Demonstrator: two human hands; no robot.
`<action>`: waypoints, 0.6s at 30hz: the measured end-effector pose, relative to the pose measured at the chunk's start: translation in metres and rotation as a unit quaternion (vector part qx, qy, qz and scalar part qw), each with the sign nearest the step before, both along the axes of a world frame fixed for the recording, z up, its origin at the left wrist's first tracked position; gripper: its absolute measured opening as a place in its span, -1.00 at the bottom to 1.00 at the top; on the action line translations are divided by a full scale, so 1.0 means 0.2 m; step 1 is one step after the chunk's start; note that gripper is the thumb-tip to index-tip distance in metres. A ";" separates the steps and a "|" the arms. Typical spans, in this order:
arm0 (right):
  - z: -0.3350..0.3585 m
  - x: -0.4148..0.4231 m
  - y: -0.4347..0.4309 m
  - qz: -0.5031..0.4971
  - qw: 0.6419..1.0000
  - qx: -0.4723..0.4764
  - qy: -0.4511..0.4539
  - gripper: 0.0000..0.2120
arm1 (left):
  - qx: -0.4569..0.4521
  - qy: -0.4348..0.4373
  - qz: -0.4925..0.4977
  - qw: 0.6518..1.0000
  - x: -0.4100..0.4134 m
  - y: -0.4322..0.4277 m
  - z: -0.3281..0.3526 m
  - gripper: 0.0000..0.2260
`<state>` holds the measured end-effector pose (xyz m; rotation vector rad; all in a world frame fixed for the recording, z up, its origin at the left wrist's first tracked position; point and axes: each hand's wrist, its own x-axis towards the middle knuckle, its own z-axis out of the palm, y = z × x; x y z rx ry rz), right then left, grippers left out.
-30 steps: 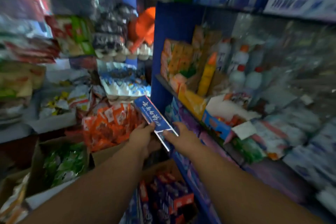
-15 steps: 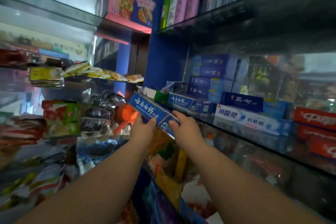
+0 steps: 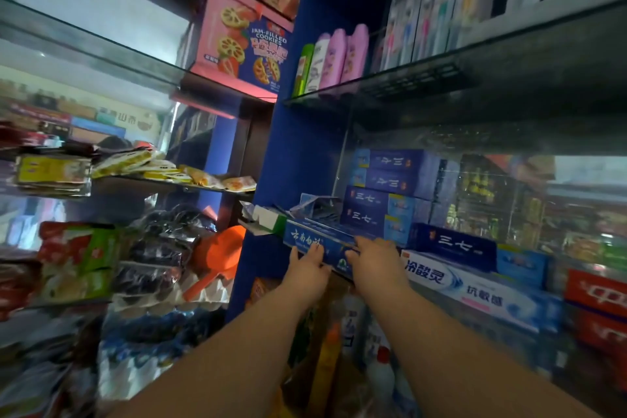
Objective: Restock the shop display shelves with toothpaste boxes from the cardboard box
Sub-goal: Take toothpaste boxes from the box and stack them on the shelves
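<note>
- The long blue cardboard toothpaste box with white characters [image 3: 314,243] lies lengthwise along the front edge of the glass display shelf [image 3: 437,299], at the shelf's left end beside the blue upright panel [image 3: 261,163].
- The left hand [image 3: 307,270] grasps the box from below. Its thumb sits at the box's lower edge and its fingertips lie up against the front face, over the printed characters.
- The right hand [image 3: 376,258] grasps the right end of the same box, with its fingers curled over the top edge. The tips are hidden behind the box.
- Both bare forearms reach up from the bottom of the view, side by side and not touching.
- A small green-and-white carton [image 3: 271,219] lies at the box's left end, touching it or nearly so.
- A stack of dark blue toothpaste cartons with white characters [image 3: 373,210] stands just behind the held box.
- Right of that stack lies a single dark blue carton [image 3: 454,243]. In front of it, a long white-and-blue toothpaste carton [image 3: 475,288] lies just to the right of the right hand.
- Red cartons [image 3: 597,293] lie at the far right of the same shelf. They are blurred.
- On the shelf above stand pink plastic bottles [image 3: 342,58].
- A pink-and-blue box marked "jam-filled cookies" [image 3: 244,47] stands on the upper shelf to the left.
- An orange plastic scoop [image 3: 217,254] lies among packets on the left-hand shelves.
</note>
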<state>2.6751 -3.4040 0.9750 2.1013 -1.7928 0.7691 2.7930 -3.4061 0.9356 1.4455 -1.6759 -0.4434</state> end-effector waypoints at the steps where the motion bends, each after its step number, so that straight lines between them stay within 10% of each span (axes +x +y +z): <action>1: -0.01 0.01 -0.03 -0.010 1.000 0.000 0.015 -0.68 | 0.001 -0.005 0.003 1.000 0.00 -0.03 0.00 -0.57; 18: -0.02 0.05 -0.24 -0.090 0.995 0.027 0.018 -0.65 | 0.082 -0.041 -0.003 0.996 0.04 -0.26 0.04 -0.59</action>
